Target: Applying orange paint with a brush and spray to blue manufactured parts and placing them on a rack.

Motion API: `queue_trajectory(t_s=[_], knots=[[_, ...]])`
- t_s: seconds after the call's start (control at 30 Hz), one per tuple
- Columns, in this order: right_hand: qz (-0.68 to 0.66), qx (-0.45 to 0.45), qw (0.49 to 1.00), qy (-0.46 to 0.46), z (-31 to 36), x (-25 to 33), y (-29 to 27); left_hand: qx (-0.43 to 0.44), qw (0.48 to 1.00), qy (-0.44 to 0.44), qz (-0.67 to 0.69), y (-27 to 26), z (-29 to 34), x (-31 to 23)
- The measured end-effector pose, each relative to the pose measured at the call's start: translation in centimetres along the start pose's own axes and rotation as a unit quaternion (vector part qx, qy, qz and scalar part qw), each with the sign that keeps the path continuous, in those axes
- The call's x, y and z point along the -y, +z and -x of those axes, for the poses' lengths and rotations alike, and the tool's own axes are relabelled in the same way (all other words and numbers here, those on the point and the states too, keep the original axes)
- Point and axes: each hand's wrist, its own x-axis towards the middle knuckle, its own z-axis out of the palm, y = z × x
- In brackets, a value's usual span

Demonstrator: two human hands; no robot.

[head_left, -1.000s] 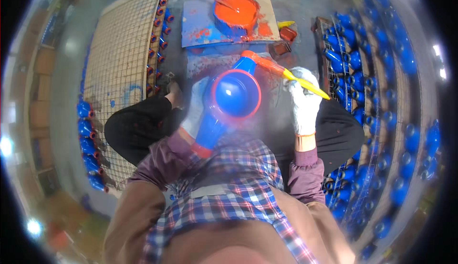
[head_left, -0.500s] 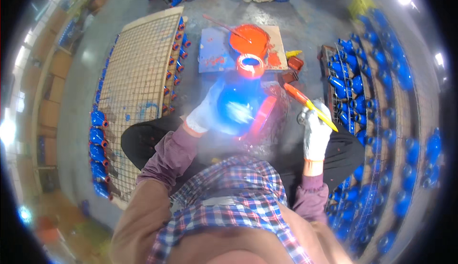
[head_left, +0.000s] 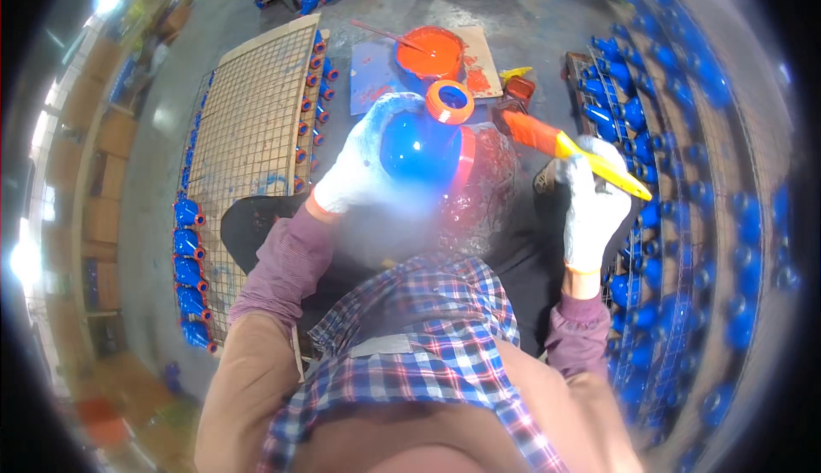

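Note:
In its white glove, my left hand (head_left: 359, 165) is wrapped round a glossy blue rounded hollow fitting (head_left: 419, 150) from its left side. One orange-red collar of the fitting faces up and away; a second collar, pinker in the light, shows at its right. To the right, my gloved right hand (head_left: 594, 203) grips a paintbrush (head_left: 590, 155) by its yellow handle. The brush's orange-red end points left toward the fitting, apart from it. Beyond the fitting lies a bowl of orange paint (head_left: 432, 52) with a stick across it, on a paint-stained board (head_left: 368, 67).
At left is a wire-mesh rack (head_left: 248, 114) with blue fittings along its edges. Several racks of blue fittings (head_left: 629, 114) fill the right side. A small reddish container (head_left: 518, 90) sits near the board. A paint-spattered surface (head_left: 483, 208) lies below the fitting.
The brush and my right hand have moved slightly right and turned. The fitting has tilted in my left hand, its upper collar now further down from the paint bowl.

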Motion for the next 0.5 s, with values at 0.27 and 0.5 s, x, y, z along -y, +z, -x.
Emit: queue_trajectory(t_s=[0.27,0.5], knots=[[-0.009,0.089,0.993,-0.082,-1.8,1.2,1.4,0.066,0.996,-0.018,0.053,1.0,-1.6,0.2],[0.013,0.042,0.994,-0.1,-1.5,0.1,1.0,0.055,0.997,-0.055,0.023,1.7,-1.1,3.6]])
